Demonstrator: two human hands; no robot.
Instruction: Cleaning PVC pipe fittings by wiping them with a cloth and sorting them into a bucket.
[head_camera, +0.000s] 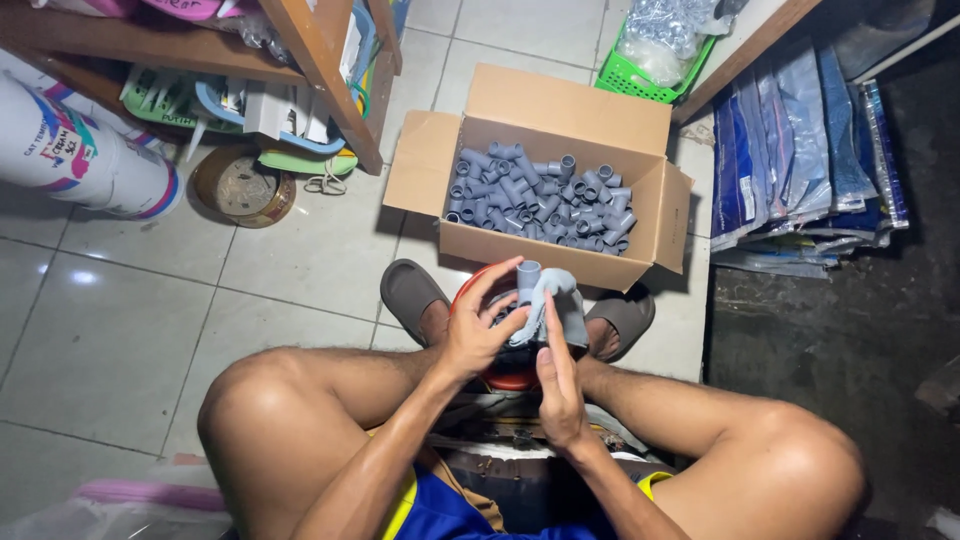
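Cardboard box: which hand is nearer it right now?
Left, narrowly. The left hand grips the grey fitting just below the cardboard box, fingertips nearly at its front wall. The right hand sits lower, pressing the cloth to the fitting.

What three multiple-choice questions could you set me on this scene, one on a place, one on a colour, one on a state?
1. Where is the cardboard box?
A. On the floor past the feet
B. On a shelf
C. On the lap

2. What colour are the pipe fittings in it?
A. White
B. Grey
C. Orange

3. How is the box?
A. Taped shut
B. Flattened
C. Open, flaps spread

Answers:
1. A: it stands on the tiles just beyond the sandals.
2. B: all of the fittings in the box look grey.
3. C: the flaps fold outward and the fittings show inside.

Besides: the left hand holds one grey fitting, and the right hand presses a grey cloth against it.
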